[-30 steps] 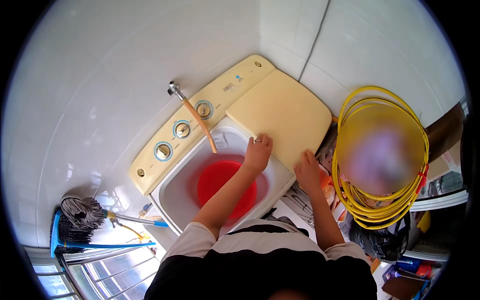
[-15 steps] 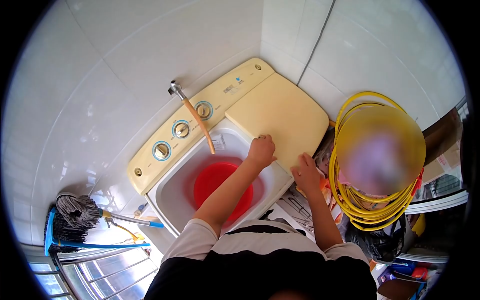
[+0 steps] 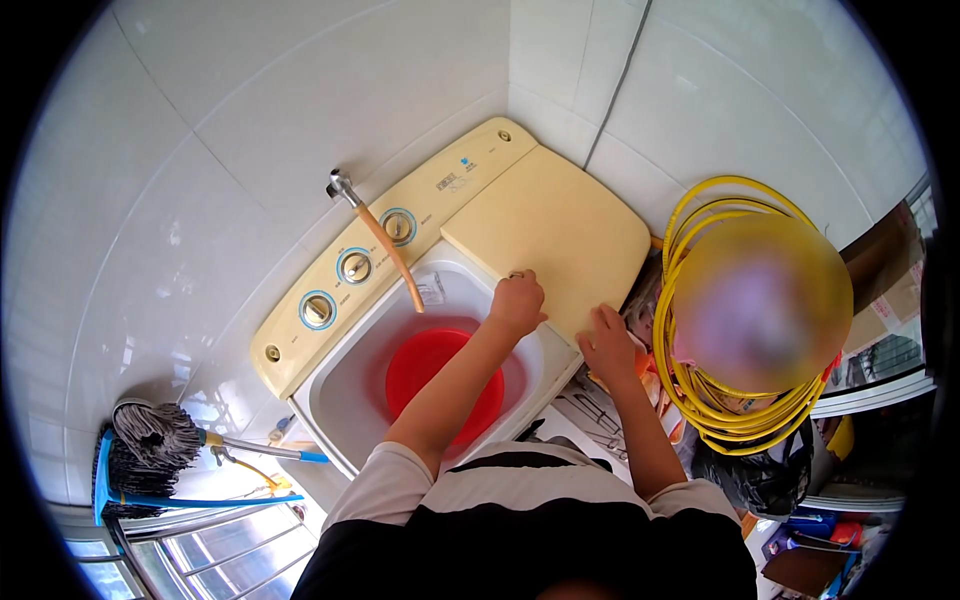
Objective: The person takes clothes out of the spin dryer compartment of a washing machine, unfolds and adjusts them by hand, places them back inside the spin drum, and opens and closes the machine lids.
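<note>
A cream twin-tub washing machine [image 3: 290,352] stands against the tiled wall. A flat cream lid [image 3: 560,225] covers its right side. My left hand [image 3: 518,303] is closed at the lid's left edge, fingers curled and a ring showing. At the lid's front edge, near the corner, my right hand [image 3: 608,342] is closed with bent fingers; its fingertips are partly hidden. Inside the uncovered grey wash tub [image 3: 335,395] sits a red basin [image 3: 420,365], partly behind my left forearm. An orange hose [image 3: 390,245] hangs from the metal tap [image 3: 340,183] over the tub.
Yellow hose [image 3: 668,330] hangs in coils at the right, around a blurred round patch. Below it is a black plastic bag [image 3: 760,470]. A grey mop [image 3: 158,432] and a blue broom [image 3: 105,475] lean at the left. Three dials [image 3: 354,266] line the control panel.
The view has shifted slightly, so the machine appears a little further left. Both hands keep their places at the lid's edges.
</note>
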Demonstrator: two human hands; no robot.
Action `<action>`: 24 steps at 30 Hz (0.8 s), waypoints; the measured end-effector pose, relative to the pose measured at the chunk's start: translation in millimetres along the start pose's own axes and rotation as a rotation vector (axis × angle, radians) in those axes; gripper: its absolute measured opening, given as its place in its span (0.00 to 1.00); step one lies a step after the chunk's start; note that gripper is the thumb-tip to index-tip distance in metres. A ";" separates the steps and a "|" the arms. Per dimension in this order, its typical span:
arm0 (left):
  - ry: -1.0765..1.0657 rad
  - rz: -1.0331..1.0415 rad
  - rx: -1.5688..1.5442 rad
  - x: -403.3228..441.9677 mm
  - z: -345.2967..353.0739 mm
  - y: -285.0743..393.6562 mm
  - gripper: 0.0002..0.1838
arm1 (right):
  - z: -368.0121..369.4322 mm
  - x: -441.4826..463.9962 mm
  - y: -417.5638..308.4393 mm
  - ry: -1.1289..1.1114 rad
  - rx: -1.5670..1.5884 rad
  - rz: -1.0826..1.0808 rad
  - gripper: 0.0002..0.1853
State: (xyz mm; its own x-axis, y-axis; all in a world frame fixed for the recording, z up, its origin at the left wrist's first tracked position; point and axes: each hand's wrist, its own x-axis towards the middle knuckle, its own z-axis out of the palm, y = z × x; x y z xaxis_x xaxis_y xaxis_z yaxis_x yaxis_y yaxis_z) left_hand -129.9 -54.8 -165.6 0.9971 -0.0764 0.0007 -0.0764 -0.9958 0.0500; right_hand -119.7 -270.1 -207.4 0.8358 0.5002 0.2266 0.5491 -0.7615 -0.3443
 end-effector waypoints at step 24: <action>-0.014 -0.002 0.022 -0.2 0.4 0.0 0.29 | -0.8 1.0 -1.7 -0.032 0.000 0.014 0.28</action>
State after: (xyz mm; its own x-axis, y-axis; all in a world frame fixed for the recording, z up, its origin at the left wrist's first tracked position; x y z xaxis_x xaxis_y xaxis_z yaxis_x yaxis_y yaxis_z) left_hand -130.1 -54.9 -166.0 0.9971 -0.0752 -0.0138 -0.0748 -0.9968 0.0282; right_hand -119.8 -268.7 -205.8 0.8430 0.5024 0.1922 0.5372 -0.7686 -0.3475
